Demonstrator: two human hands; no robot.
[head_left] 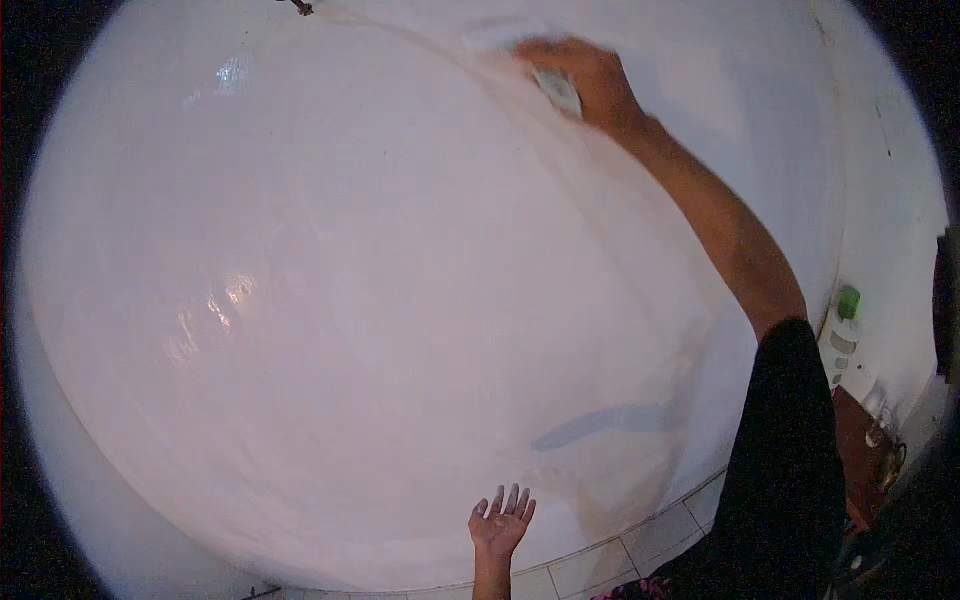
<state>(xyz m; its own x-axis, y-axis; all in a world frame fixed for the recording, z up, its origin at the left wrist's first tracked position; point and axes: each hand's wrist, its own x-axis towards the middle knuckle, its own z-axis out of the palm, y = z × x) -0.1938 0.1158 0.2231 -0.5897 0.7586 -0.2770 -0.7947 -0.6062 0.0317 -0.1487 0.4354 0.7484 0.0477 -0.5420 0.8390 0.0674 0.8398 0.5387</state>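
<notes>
My right hand [590,85] is raised against the large white, partly glossy wall [380,250] at upper middle, fingers closed round a pale flat object [558,92]; motion blurs its far end, so its exact shape is unclear. My right forearm and dark sleeve run down the right side. Low in the centre, my left hand [502,515] holds nothing, its fingers apart and marked with pale smudges, in front of the lower part of the wall; I cannot tell whether it touches the surface.
Tiled floor [590,565] edges the wall below. At right are a white panel [842,340] with grey parts, a green object [849,303] above it, a red-brown surface [860,450] with small items, and a dark shape [945,305]. A small fixture [303,6] shows at top.
</notes>
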